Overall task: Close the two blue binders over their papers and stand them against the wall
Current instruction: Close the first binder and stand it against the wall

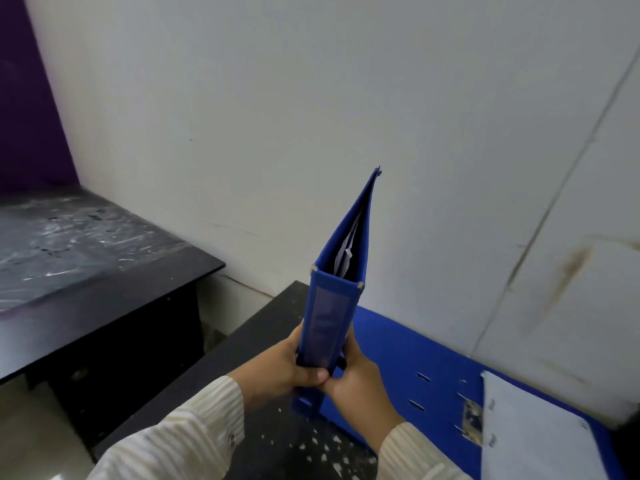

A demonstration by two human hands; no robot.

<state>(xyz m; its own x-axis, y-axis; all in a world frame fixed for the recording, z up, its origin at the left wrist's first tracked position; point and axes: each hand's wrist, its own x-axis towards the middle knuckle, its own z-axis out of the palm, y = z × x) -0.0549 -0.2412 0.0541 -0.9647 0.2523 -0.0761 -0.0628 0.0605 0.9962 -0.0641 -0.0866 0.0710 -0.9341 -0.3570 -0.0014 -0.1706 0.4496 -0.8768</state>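
Note:
A closed blue binder (330,317) is held upright above the dark table, spine toward me, with white papers showing inside its top. My left hand (287,368) grips its lower left side, thumb across the spine. My right hand (353,379) grips the lower right side. A second blue binder (408,362) lies open flat on the table to the right, its metal ring clip (471,419) exposed and white punched papers (533,434) lying on its right half. The held binder's top corner is close to the white wall (311,116).
The dark speckled table (263,441) runs along the white wall. A second dark desk (86,251) with a scratched top stands to the left, with a gap between them. A purple wall panel (24,98) is at far left.

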